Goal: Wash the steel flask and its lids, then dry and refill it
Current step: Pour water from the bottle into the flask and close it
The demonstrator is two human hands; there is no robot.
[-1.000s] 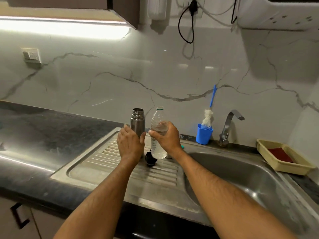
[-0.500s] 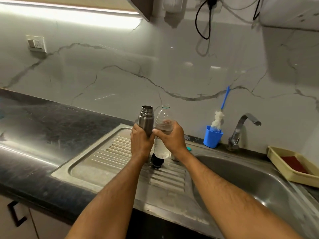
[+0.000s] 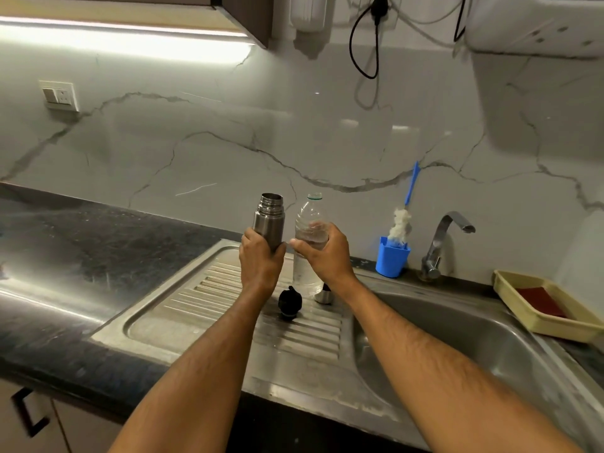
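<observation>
Curling round the lower body of the steel flask [image 3: 269,223], the fingers of the left hand [image 3: 261,263] are gripping it upright above the ribbed draining board [image 3: 202,299], its mouth uncapped. Just beside it, the right hand [image 3: 322,253] is wrapping its fingers and thumb around the middle of a clear plastic bottle [image 3: 309,217], which is also standing upright with its cap off and is partly filled with water. Flask and bottle are sitting side by side, nearly touching. Below the hands, a black lid [image 3: 289,302] is lying on the board's ribs, and a small steel lid [image 3: 323,295] is resting just to its right, partly hidden by the right wrist. Further right, a blue cup [image 3: 391,261] is holding a blue-handled bottle brush [image 3: 400,223] beside the tap [image 3: 439,243], and a yellow tray [image 3: 539,318] is sitting at the sink basin's [image 3: 457,348] far edge.
</observation>
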